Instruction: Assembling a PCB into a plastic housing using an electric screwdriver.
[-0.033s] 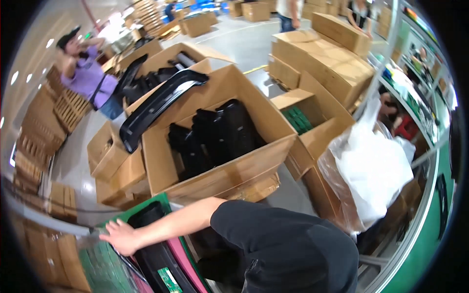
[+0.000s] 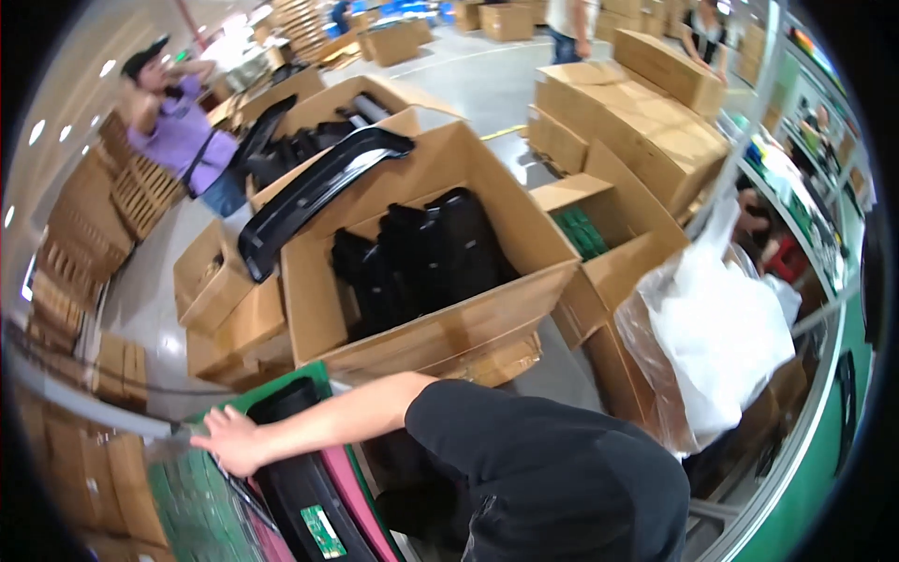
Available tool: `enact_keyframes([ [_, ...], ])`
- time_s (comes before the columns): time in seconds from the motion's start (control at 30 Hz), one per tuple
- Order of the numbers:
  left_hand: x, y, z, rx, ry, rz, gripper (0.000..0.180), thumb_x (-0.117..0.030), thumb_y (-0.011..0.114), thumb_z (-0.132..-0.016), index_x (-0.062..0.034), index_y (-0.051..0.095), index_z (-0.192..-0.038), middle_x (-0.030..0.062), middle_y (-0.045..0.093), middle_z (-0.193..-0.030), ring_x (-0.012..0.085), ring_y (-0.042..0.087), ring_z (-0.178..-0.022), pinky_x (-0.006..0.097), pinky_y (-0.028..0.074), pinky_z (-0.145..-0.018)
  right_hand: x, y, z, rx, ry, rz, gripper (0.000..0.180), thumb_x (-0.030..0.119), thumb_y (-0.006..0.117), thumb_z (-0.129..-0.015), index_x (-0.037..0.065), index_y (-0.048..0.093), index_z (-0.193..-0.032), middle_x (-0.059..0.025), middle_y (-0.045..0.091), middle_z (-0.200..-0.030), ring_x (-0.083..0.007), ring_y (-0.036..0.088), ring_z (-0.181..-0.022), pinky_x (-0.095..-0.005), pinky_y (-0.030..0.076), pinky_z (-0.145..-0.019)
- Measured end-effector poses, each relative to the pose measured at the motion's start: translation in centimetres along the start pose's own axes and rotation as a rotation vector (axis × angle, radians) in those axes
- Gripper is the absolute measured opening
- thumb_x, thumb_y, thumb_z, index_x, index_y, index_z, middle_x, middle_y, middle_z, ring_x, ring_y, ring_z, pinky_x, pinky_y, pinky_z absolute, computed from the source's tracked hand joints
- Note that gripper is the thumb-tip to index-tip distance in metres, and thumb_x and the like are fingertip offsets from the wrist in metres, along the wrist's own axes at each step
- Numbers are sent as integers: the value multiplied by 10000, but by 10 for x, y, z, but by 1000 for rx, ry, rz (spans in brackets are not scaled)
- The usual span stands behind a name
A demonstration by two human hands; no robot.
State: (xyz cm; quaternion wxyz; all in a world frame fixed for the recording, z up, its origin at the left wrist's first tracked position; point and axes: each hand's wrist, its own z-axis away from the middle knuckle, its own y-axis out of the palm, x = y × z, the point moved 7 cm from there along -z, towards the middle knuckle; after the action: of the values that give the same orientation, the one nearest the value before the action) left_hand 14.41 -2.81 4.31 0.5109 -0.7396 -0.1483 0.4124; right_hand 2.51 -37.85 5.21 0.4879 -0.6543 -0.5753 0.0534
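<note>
Clock positions read off the head view as a dial. One of the hands (image 2: pixel 234 442) in view at 8 o'clock, its arm running in from a dark sleeve (image 2: pixel 552 468) at 5; cannot tell whether left or right. Fingers slightly spread, resting at the edge of a long black moulded part (image 2: pixel 304 492) at 7; cannot tell if they grip it. The other hand is out of view. On the black part, a green-and-white board (image 2: pixel 323 532) lies toward its 6 o'clock end; a pink strip (image 2: pixel 350 492) runs along its 3 o'clock side. Just beside the hand, toward its 7, green pieces under clear plastic (image 2: pixel 192 501). Near centre, an open carton (image 2: pixel 440 342) holds black parts (image 2: pixel 421 253); a curved black part (image 2: pixel 318 192) lies across its edge at 10. White plastic bag (image 2: pixel 712 328) at 3
</note>
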Motion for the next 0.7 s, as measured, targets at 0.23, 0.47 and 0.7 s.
enact_keyframes([
  [0.23,54,-21,77,-96,-250,-26,247,-79,707,-852,70,685,-1049,152,706,-926,212,637,-802,330,525,-735,-6,53,-21,426,83,-273,629,364,676,-793,165,451,-1346,-188,628,-1114,-389,519,-1139,-507,356,-942],
  [0.47,58,-12,69,-196,-84,262,234,-141,680,-893,7,694,-1074,183,675,-1101,222,611,-1014,327,493,-903,9,52,-18,187,297,-587,433,105,644,-801,99,381,-1145,-241,542,-1105,-414,567,-1042,-511,477,-849],
  [0.7,48,-14,70,-166,-102,230,287,-188,641,-929,16,667,-1129,169,658,-1152,259,603,-1031,328,469,-942,112,52,20,-115,-100,-1064,654,73,655,-768,-37,280,-1292,-208,515,-1155,-340,556,-1102,-395,426,-972],
])
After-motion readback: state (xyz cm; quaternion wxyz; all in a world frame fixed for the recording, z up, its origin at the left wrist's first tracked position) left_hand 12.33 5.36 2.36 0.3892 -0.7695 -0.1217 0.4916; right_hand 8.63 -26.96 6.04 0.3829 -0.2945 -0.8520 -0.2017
